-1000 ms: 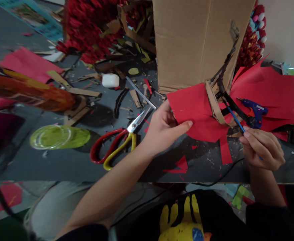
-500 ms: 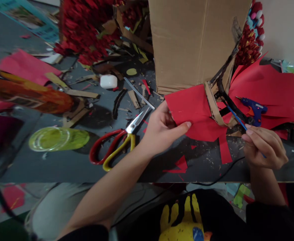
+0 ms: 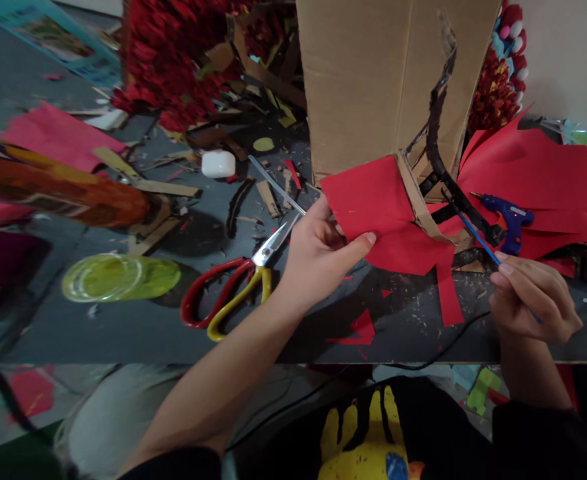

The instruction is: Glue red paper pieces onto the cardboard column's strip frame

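My left hand (image 3: 323, 257) is closed on a sheet of red paper (image 3: 373, 200), thumb on top and fingers behind it. A cardboard strip (image 3: 416, 193) runs along the paper's right edge. It joins a black-coated frame (image 3: 438, 133) that rises in front of the cardboard box. My right hand (image 3: 536, 297) pinches a thin blue paintbrush (image 3: 479, 233). The brush's dark tip is among the black bars, and I cannot tell whether it touches them. Just behind the frame's lower end lies a blue glue gun (image 3: 513, 217).
Scissors (image 3: 241, 287) with red and yellow handles lie left of my left arm. Further left are a yellow-green cup (image 3: 123, 277) and an orange bottle-like object (image 3: 73, 190). A tall cardboard box (image 3: 358, 87) stands behind. Red paper (image 3: 538, 170) and scraps surround the work.
The frame and red paper have tilted and shifted slightly left, so the frame's upper arm now stands more upright. My right hand has moved a little right and down with the paintbrush.
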